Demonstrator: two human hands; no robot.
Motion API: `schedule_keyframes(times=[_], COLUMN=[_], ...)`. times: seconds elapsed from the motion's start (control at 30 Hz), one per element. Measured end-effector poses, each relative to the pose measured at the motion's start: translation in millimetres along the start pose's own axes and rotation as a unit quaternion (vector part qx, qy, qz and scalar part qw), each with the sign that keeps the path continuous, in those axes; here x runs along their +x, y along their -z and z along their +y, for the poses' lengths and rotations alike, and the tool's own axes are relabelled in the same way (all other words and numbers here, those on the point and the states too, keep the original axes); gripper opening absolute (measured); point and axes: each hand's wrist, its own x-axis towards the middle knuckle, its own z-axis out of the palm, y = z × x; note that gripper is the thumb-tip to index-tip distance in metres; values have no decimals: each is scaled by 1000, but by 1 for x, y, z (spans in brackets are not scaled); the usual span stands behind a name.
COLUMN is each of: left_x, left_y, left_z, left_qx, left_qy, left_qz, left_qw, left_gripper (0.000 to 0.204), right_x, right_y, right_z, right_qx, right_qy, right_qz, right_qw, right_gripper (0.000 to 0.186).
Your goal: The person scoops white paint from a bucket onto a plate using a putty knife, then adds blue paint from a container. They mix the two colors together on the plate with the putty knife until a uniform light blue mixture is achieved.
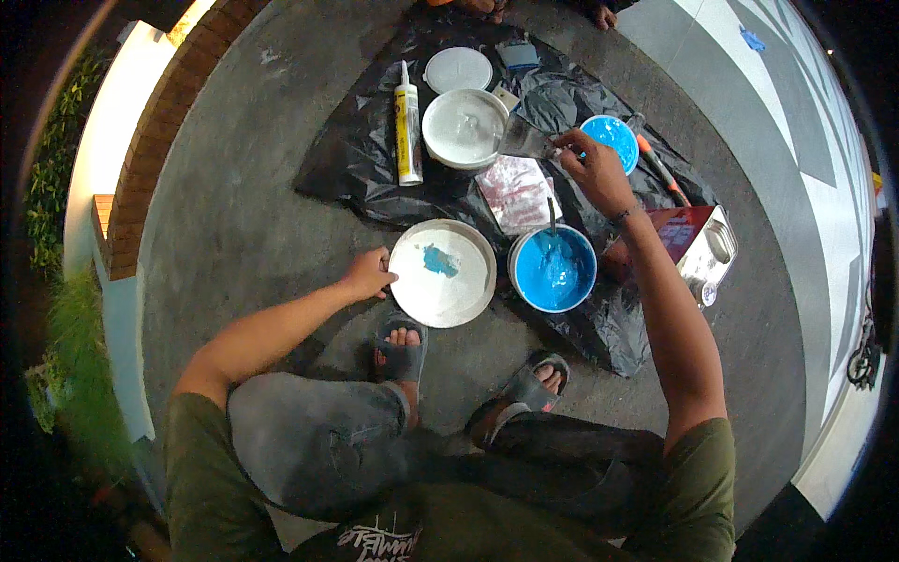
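Observation:
My left hand [367, 274] pinches the rim of a round white lid [466, 295], which has a blue-green smear [439, 261] near its middle. My right hand [596, 170] is closed on a wide, flat grey scraper [526, 140]. Its blade reaches left to the edge of a white tub [457, 126] of whitish paste. A tub of blue paint [554, 272] with a stick or handle standing in it sits right of the lid. Another tub of bright blue paint [613, 139] is just beyond my right hand.
A black plastic sheet [365, 178] lies under a yellow sealant cartridge [407, 136], a small white lid [458, 69] and a stained pale sheet [515, 194]. At right are an orange-handled tool [660, 169] and a red metal can [707, 239]. Another person's hand [604, 17] shows at the far edge.

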Motion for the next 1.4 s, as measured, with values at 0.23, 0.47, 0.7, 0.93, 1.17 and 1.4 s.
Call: schedule_keyframes(times=[0.23, 0.47, 0.7, 0.93, 1.17, 1.4], left_x=[-27, -69, -85, -88, -84, -85], left_y=[8, 27, 42, 49, 54, 57], left_z=[32, 42, 27, 33, 25, 27], left_qx=[-188, -320, -391, -417, -433, -436], left_qy=[-35, -31, -46, -64, -63, -63], left_qz=[-13, 6, 44, 61, 70, 95], left_qw=[981, 947, 918, 905, 896, 892], left_gripper=[19, 44, 51, 49, 51, 54], right_x=[28, 51, 52, 56, 60, 56], right_y=[13, -10, -39, -59, -67, -70], right_z=[-52, -61, -33, -31, -34, -32], right_qx=[-123, -187, -30, 23, 16, 113], right_qy=[105, 101, 41, -14, -1, -86], right_qz=[37, 35, 33, 9, -14, -25], right_qw=[986, 977, 998, 1000, 1000, 990], right_gripper=[21, 20, 20, 26, 29, 28])
